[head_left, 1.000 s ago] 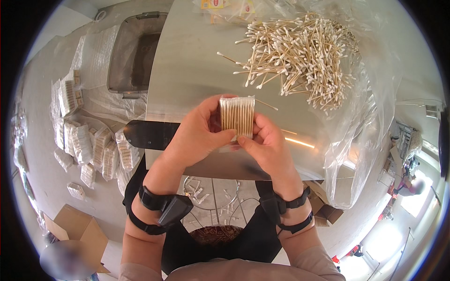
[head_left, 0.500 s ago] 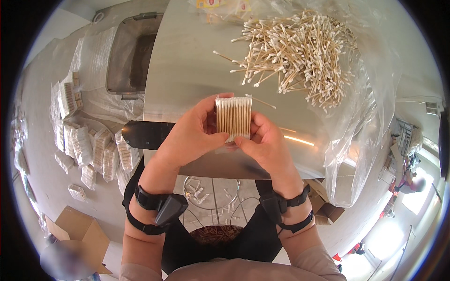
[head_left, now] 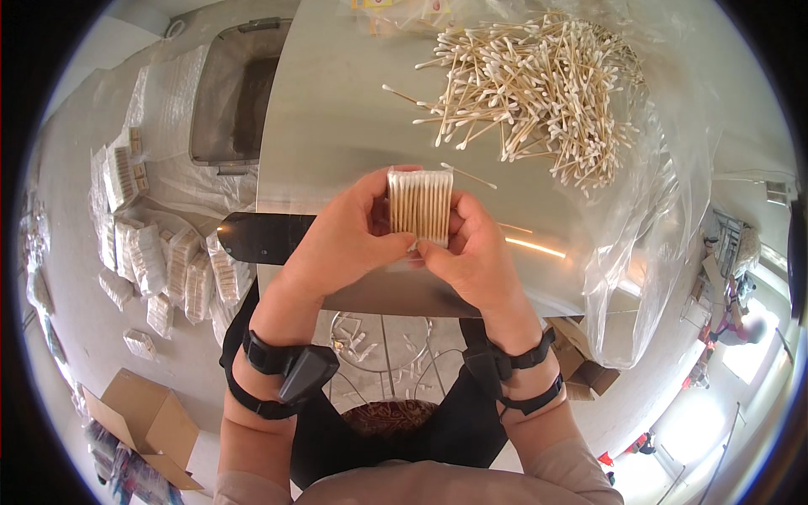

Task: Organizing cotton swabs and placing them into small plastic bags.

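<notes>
Between my two hands is a small clear plastic pack of cotton swabs (head_left: 420,206), its white tips at the far end and wooden sticks running toward me. My left hand (head_left: 358,227) grips its left side, thumb across the near end. On the right side my right hand (head_left: 473,244) is closed round it, its thumb also pressing at the near end. The thumbs nearly meet there, and parts of the other fingers are hidden behind the pack. Just beyond lies one loose swab (head_left: 469,175). A large heap of loose cotton swabs (head_left: 539,93) spreads farther off to the right.
The metal table (head_left: 337,109) carries clear plastic sheeting (head_left: 644,278) along its right side. A black flat bar (head_left: 265,238) juts out at its left edge. On the floor to the left are a grey bin (head_left: 206,126), several filled swab packs (head_left: 181,261) and an open cardboard box (head_left: 151,421).
Both hands keep hold of the pack in nearly the same place. A blurred round shape by the cardboard box at lower left has gone, showing bundled items there.
</notes>
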`<action>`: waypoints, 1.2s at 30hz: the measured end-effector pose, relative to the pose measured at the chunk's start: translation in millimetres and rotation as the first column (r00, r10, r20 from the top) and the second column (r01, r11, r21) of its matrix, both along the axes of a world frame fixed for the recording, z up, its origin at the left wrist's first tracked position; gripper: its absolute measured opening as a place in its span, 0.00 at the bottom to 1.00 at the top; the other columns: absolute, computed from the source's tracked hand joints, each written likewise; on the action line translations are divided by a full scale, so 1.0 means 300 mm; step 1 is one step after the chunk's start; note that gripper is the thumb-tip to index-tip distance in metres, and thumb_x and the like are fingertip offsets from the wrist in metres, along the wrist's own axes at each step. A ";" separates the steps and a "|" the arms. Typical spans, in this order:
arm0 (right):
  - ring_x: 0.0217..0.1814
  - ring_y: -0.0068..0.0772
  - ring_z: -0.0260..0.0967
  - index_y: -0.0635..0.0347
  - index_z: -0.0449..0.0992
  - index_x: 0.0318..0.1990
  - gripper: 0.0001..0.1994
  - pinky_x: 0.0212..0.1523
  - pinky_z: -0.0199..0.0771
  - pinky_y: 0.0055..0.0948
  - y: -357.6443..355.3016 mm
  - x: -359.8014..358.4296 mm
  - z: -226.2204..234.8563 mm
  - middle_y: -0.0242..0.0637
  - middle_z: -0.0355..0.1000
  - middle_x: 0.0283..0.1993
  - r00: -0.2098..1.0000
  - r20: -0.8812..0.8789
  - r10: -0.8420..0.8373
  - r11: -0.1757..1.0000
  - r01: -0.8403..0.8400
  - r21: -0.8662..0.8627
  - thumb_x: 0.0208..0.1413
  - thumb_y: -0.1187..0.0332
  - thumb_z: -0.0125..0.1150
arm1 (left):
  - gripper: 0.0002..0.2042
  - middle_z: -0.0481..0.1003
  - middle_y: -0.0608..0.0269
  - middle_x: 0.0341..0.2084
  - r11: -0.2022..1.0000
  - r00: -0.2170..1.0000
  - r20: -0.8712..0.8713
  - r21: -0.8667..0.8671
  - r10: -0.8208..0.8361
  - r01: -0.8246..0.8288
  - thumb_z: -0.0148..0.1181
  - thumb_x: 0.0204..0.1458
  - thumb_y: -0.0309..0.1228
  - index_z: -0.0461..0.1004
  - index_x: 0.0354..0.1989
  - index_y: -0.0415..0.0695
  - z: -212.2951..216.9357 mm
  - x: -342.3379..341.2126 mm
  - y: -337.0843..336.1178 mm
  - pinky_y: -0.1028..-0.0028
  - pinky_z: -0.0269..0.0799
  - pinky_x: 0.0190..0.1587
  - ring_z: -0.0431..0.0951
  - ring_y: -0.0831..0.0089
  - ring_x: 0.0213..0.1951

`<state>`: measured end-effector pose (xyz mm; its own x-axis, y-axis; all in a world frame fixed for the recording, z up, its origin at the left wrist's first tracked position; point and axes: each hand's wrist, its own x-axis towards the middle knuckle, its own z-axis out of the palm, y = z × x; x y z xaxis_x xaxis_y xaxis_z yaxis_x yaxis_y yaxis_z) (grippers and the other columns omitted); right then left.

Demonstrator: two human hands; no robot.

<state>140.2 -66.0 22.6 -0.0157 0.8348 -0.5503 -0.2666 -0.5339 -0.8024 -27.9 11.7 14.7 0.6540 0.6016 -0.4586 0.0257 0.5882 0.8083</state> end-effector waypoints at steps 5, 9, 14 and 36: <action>0.51 0.31 0.74 0.69 0.60 0.60 0.24 0.48 0.82 0.33 0.005 0.005 0.013 0.42 0.73 0.51 0.994 -0.096 -0.050 0.999 0.049 -0.005 0.54 0.84 0.54 | 0.36 0.71 0.64 0.53 0.998 0.999 0.044 -0.059 0.010 -0.008 0.56 0.44 0.11 0.60 0.67 0.39 0.001 -0.007 0.001 0.74 0.69 0.57 0.73 0.77 0.53; 0.49 0.29 0.75 0.70 0.61 0.59 0.24 0.47 0.82 0.31 0.008 0.009 0.023 0.41 0.74 0.49 0.988 -0.139 -0.066 0.998 0.063 -0.023 0.53 0.84 0.55 | 0.36 0.71 0.64 0.53 0.997 0.996 0.086 -0.073 0.015 -0.009 0.55 0.43 0.11 0.59 0.67 0.39 0.004 -0.005 0.001 0.74 0.69 0.58 0.73 0.76 0.53; 0.49 0.29 0.75 0.69 0.61 0.59 0.24 0.47 0.82 0.31 0.005 0.016 0.014 0.40 0.73 0.50 0.990 -0.136 -0.034 0.999 0.033 -0.012 0.53 0.84 0.54 | 0.35 0.72 0.64 0.51 1.000 0.999 0.044 -0.022 0.006 -0.005 0.58 0.43 0.13 0.60 0.65 0.39 -0.008 -0.001 -0.004 0.75 0.71 0.54 0.73 0.77 0.52; 0.49 0.22 0.71 0.65 0.66 0.58 0.20 0.47 0.75 0.24 -0.004 0.039 0.002 0.34 0.72 0.49 0.998 -0.050 -0.025 0.999 0.027 0.043 0.58 0.76 0.60 | 0.29 0.74 0.67 0.43 1.000 1.000 0.011 0.003 -0.017 0.017 0.62 0.45 0.16 0.66 0.59 0.37 -0.008 0.005 -0.001 0.78 0.72 0.47 0.75 0.81 0.44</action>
<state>151.9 -67.1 23.4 -0.0199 0.8585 -0.5124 -0.3194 -0.4911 -0.8104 -26.4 11.4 12.4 0.6688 0.5920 -0.4498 0.0270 0.5852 0.8104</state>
